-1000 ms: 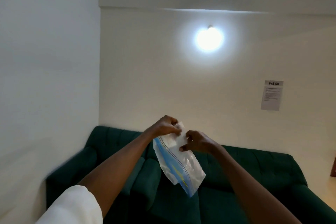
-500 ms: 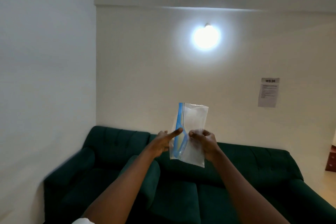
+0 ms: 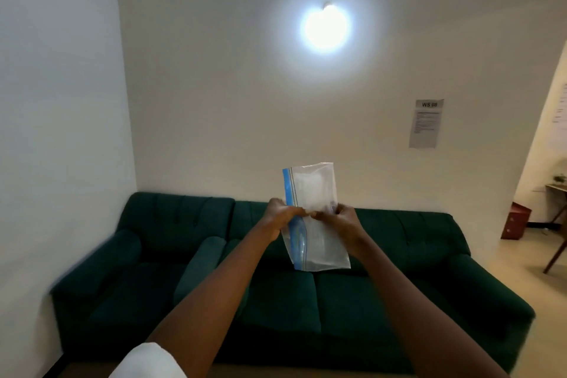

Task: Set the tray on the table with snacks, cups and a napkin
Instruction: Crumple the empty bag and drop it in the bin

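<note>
A clear plastic zip bag [image 3: 313, 190] with a blue seal strip along its left side is held upright in front of me, above the sofa. My left hand [image 3: 280, 213] pinches its left edge at mid height. My right hand [image 3: 340, 219] grips the bag's right side, fingertips close to those of the left hand. The bag looks nearly flat; whether anything is inside I cannot tell. No tray, cup, napkin or table top shows in this view.
A dark green sofa [image 3: 399, 291] stands against the white wall below my arms. A lit wall lamp [image 3: 326, 27] and a paper notice [image 3: 426, 123] are above. At far right are a red box [image 3: 515, 224] and wooden table legs [image 3: 557, 255].
The bag swung up from hanging below my hands to standing upright. My left hand went from a pointing finger beside the bag to pinching its edge. The view shifted right.
</note>
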Tool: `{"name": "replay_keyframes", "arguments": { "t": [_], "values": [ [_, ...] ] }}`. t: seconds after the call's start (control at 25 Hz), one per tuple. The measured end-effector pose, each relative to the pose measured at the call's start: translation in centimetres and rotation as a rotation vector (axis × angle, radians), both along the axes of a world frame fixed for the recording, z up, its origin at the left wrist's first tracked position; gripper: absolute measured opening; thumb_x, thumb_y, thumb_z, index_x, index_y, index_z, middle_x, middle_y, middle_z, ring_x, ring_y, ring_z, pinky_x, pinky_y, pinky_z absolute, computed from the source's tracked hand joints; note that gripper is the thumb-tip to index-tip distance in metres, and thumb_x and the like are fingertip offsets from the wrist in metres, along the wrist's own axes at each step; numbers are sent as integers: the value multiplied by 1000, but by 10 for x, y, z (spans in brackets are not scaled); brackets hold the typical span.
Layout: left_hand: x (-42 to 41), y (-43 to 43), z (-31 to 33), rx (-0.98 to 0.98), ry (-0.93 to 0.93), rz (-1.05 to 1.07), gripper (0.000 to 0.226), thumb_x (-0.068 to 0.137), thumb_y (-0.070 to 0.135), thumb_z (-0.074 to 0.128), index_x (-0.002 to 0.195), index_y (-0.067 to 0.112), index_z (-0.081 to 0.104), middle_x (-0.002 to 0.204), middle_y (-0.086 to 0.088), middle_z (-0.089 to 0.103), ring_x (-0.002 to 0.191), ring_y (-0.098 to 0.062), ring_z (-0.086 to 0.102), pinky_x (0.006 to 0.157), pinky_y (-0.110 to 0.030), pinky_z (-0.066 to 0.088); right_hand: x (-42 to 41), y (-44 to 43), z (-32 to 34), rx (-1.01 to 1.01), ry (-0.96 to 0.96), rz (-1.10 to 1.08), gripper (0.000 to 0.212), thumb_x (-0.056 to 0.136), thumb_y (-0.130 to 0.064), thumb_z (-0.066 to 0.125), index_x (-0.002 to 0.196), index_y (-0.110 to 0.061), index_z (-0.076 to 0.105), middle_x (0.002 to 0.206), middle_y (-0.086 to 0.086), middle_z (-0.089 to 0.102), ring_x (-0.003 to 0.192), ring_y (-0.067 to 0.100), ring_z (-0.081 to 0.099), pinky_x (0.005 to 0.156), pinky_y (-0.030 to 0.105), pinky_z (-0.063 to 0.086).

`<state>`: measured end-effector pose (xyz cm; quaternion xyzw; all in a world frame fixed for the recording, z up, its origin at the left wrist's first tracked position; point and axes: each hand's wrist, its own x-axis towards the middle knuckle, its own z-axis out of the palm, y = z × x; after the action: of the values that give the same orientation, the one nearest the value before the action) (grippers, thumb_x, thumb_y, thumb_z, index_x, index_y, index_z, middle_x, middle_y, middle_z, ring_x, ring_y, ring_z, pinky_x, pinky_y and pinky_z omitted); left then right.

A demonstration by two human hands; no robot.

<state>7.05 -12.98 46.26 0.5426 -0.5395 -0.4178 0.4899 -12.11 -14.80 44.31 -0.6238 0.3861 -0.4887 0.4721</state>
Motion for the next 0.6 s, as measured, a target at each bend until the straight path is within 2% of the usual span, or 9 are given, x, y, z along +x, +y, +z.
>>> {"name": "replay_keyframes", "arguments": {
  "t": [0.08, 0.16, 0.28, 0.36, 0.48, 0.52, 0.6],
  "values": [
    [9, -4, -7, 25, 109, -123, 55, 69, 16, 91, 115, -2, 65, 115, -19, 73, 98, -31, 74, 89, -47, 61, -12, 1, 3, 137, -65, 49, 45, 85, -28, 81, 124, -11, 66, 116, 12, 75, 104, 32, 74, 85, 48, 63],
    [16, -2, -8, 20, 182, -269, 54, 75, 7, 86, 122, -3, 63, 121, -20, 72, 107, -35, 72, 95, -52, 59, -29, 0, 4, 188, -117, 96, 43, 88, -18, 78, 128, -9, 66, 121, 15, 74, 108, 36, 73, 91, 54, 60],
    [18, -9, -14, 22, 267, -448, 53, 82, -7, 75, 132, 4, 61, 129, -19, 68, 116, -39, 67, 94, -51, 59, -44, 4, 6, 162, -183, 82, 38, 80, -2, 79, 118, -3, 72, 116, 19, 74, 95, 32, 74, 81, 42, 64],
    [14, -15, -16, 2, 314, -481, 44, 86, -13, 64, 126, 5, 67, 123, -18, 70, 110, -37, 68, 90, -48, 61, -46, 7, 9, 178, -261, 78, 37, 76, 1, 78, 113, 1, 73, 109, 19, 75, 84, 28, 76, 71, 37, 65],
    [4, -14, -5, 1, 388, -423, 24, 87, -6, 63, 105, 4, 76, 109, -16, 73, 88, -27, 73, 72, -37, 63, -44, 13, 14, 234, -408, 71, 25, 90, 8, 64, 115, 8, 67, 95, 18, 77, 73, 25, 76, 63, 33, 64],
    [3, -15, -3, 5, 448, -395, 22, 87, -1, 66, 106, 4, 75, 111, -17, 72, 86, -26, 73, 70, -37, 63, -43, 15, 17, 230, -451, 67, 22, 94, 10, 59, 115, 9, 66, 93, 18, 77, 73, 24, 76, 62, 32, 64],
    [2, -18, -2, 32, 637, -346, 34, 84, 11, 70, 118, 4, 68, 127, -22, 67, 94, -29, 72, 75, -40, 63, -39, 13, 25, 186, -548, -22, 23, 96, 15, 52, 111, 8, 68, 90, 16, 77, 72, 24, 76, 62, 30, 64]
  ]
}}
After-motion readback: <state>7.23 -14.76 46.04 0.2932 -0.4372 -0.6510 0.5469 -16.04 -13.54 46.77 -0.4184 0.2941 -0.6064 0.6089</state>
